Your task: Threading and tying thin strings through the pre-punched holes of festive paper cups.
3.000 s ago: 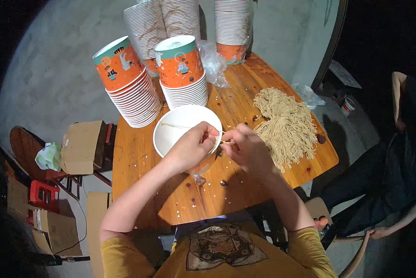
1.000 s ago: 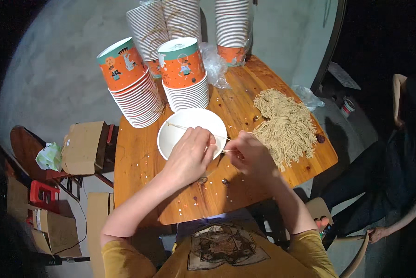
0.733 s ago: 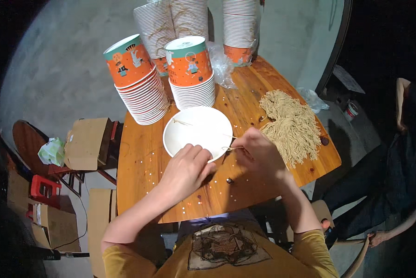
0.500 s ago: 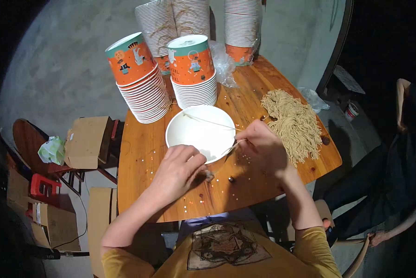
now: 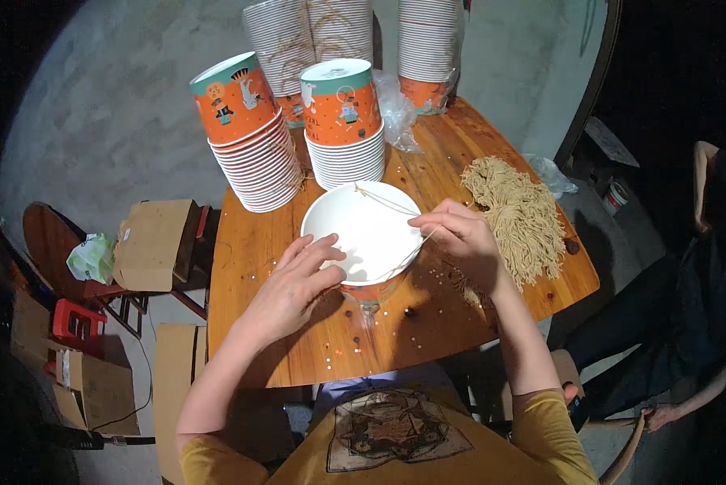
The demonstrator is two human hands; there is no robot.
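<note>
In front of me on the table a round paper bucket (image 5: 355,234) stands with its white inside facing up; a little of its orange outer wall shows at the front. A thin tan cord (image 5: 387,200) runs from the far rim across the opening to my right hand (image 5: 458,234), which pinches it at the right rim. Another bit of cord shows along the right front rim. My left hand (image 5: 292,283) rests at the left front rim with fingers spread, the fingertips over the opening. Right of the bucket lies a heap of tan cords (image 5: 520,222).
Two stacks of orange paper buckets, one on the left (image 5: 250,153) and one in the middle (image 5: 343,121), stand behind the bucket. Taller stacks (image 5: 429,48) and clear plastic (image 5: 397,113) are farther back. Cardboard boxes (image 5: 154,246) are at left; another person's arm (image 5: 704,182) shows at right.
My left hand has uncurled from the front of the bucket and spread over its left rim. The cord's far end has shifted right along the rim; the bucket seems turned. My right hand still pinches cord.
</note>
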